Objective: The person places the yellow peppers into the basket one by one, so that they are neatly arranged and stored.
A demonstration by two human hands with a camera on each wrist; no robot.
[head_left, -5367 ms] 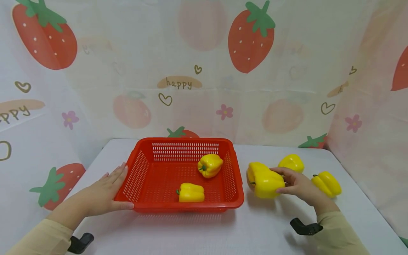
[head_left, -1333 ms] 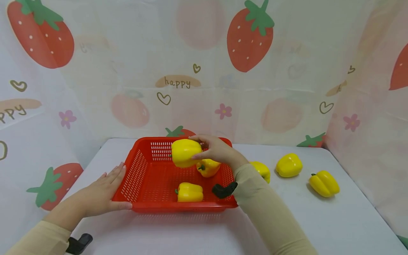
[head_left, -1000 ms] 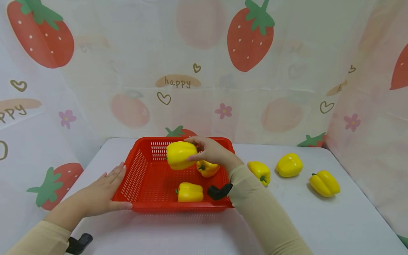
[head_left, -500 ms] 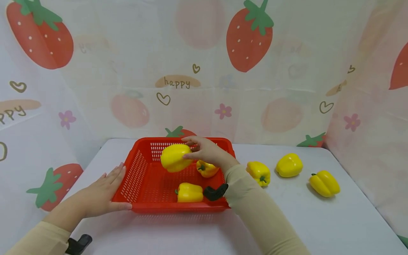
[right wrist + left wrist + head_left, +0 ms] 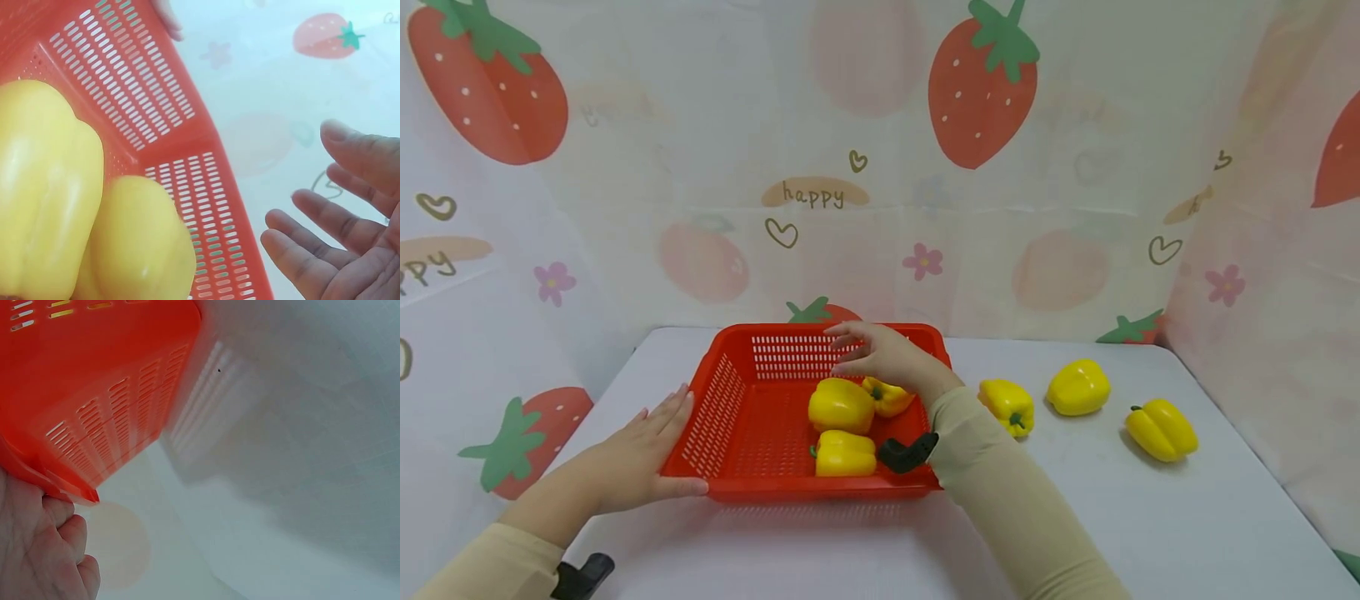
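- Peppers (image 5: 841,406): six, three inside one basket (image 5: 767,429), three on one table (image 5: 1165,517).
- Left hand (image 5: 638,458): fingers straight, resting against the basket.
- Right hand (image 5: 889,358): fingers apart, above the basket.

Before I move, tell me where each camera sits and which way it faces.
Head: on the head, facing forward and down at the red basket and yellow peppers; left hand, right hand and sleeves show.
Left wrist: worn there, looking along the basket's slotted outside; part of the left hand at lower left.
Right wrist: worn there, looking into the basket at peppers; right hand at right, part of the left hand at top.
Head and right wrist share peppers and both hands.
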